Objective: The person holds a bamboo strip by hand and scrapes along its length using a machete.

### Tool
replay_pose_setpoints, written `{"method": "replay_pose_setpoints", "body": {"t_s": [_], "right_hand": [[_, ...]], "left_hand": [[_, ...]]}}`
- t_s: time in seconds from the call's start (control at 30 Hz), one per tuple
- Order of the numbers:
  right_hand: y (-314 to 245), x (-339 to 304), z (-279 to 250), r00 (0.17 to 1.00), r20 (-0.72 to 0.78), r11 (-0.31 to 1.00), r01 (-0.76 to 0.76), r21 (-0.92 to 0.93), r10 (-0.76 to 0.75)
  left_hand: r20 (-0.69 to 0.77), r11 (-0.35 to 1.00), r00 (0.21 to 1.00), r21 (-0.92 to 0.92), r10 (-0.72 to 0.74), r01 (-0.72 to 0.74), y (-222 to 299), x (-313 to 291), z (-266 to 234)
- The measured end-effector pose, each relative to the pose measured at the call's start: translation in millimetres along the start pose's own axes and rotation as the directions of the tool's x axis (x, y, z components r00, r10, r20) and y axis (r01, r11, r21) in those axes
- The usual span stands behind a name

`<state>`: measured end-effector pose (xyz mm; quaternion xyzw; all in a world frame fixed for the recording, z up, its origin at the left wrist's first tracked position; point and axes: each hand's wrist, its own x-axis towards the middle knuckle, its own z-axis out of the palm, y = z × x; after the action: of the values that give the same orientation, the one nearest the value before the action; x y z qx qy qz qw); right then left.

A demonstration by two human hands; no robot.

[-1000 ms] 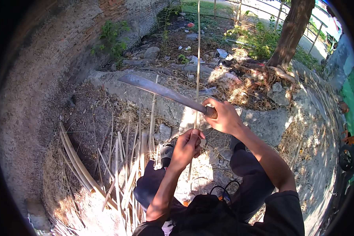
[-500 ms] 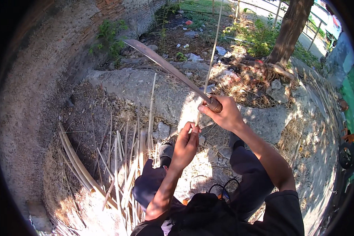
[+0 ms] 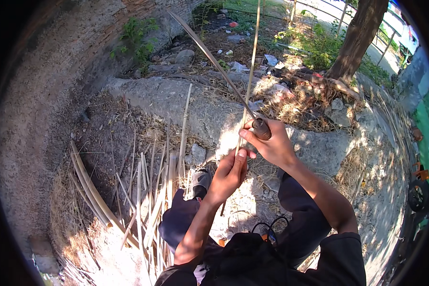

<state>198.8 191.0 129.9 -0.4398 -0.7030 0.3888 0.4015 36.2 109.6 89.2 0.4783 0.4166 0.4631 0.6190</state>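
Observation:
My right hand (image 3: 274,144) is closed around the wooden handle (image 3: 261,129) of a machete. Its long, slightly curved blade (image 3: 209,56) points up and to the left, seen nearly edge-on. The blade's base crosses a thin, pale strip of what looks like bamboo (image 3: 251,66), and my right thumb and fingers lie against the strip there. Just below, my left hand (image 3: 229,174) pinches the same strip between thumb and fingers. The strip runs steeply up past the top of the view, and a short dark lower end sticks out beneath my left hand.
Split bamboo lengths (image 3: 170,176) lie in a pile at the left, beside thicker curved pieces (image 3: 91,188). A low stone ledge (image 3: 157,97) crosses ahead. A rough wall (image 3: 47,119) rises on the left, and a tree trunk (image 3: 360,40) stands at the far right.
The machete blade has swung to a steeper angle and turned more edge-on. The strip stands more upright, and its lower end now shows below my left hand, which has shifted slightly right.

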Motion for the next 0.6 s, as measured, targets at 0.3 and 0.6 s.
{"method": "replay_pose_setpoints", "body": {"t_s": [0.3, 0.6], "right_hand": [[9, 4, -8, 0.968, 0.103, 0.942, 0.246, -0.228, -0.228], [13, -4, -3, 0.896, 0.216, 0.693, 0.438, -0.573, -0.388]], "left_hand": [[-0.072, 0.998, 0.997, -0.062, 0.019, -0.023, -1, -3, -1], [-0.137, 0.996, 0.988, -0.045, 0.074, -0.081, -8, -2, 2]]}}
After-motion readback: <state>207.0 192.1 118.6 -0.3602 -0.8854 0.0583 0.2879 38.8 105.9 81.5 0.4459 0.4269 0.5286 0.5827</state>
